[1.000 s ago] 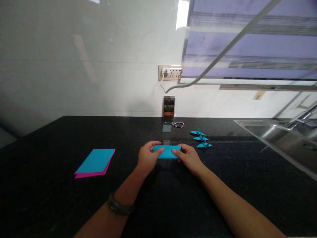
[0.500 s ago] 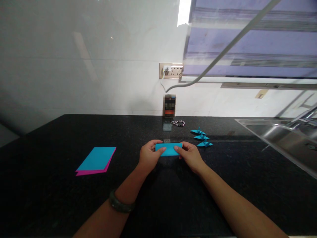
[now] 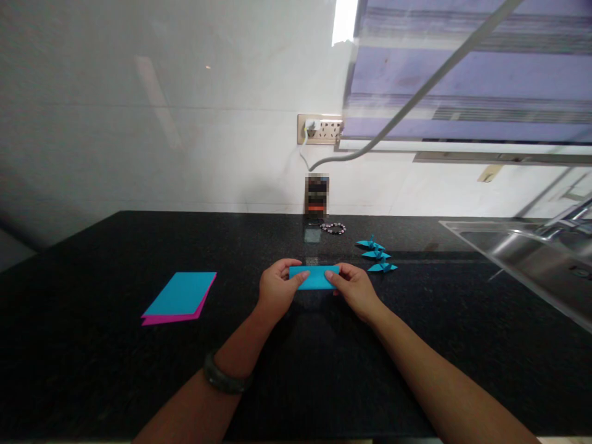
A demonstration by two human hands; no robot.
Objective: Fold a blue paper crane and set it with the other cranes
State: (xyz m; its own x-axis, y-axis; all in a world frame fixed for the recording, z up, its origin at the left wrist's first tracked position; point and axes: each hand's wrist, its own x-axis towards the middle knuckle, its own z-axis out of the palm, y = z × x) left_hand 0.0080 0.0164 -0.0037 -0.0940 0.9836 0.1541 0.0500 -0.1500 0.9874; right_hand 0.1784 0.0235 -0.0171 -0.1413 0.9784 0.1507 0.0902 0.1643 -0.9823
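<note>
Between my two hands is a blue sheet of origami paper [image 3: 317, 279], folded into a narrow rectangle and held above the dark counter. My left hand [image 3: 280, 287] pinches its left end, thumb on the front face. At the right end, my right hand [image 3: 355, 287] grips it the same way, with the thumb pressed on the front. The fingers behind the paper are partly hidden. To the right of my right hand, three folded blue paper cranes [image 3: 382, 266] sit in a short row.
A stack of blue and pink paper [image 3: 180, 296] lies on the black counter [image 3: 92, 370] at the left. Near the wall are a blurred-out upright device [image 3: 317, 196] and a beaded loop [image 3: 337, 229]. A steel sink [image 3: 546, 271] is set in at the right, below a cable [image 3: 416, 98].
Both hands keep their grip on the folded paper, which has shifted very slightly left. The whole view has moved up a little. Otherwise the scene looks the same.
</note>
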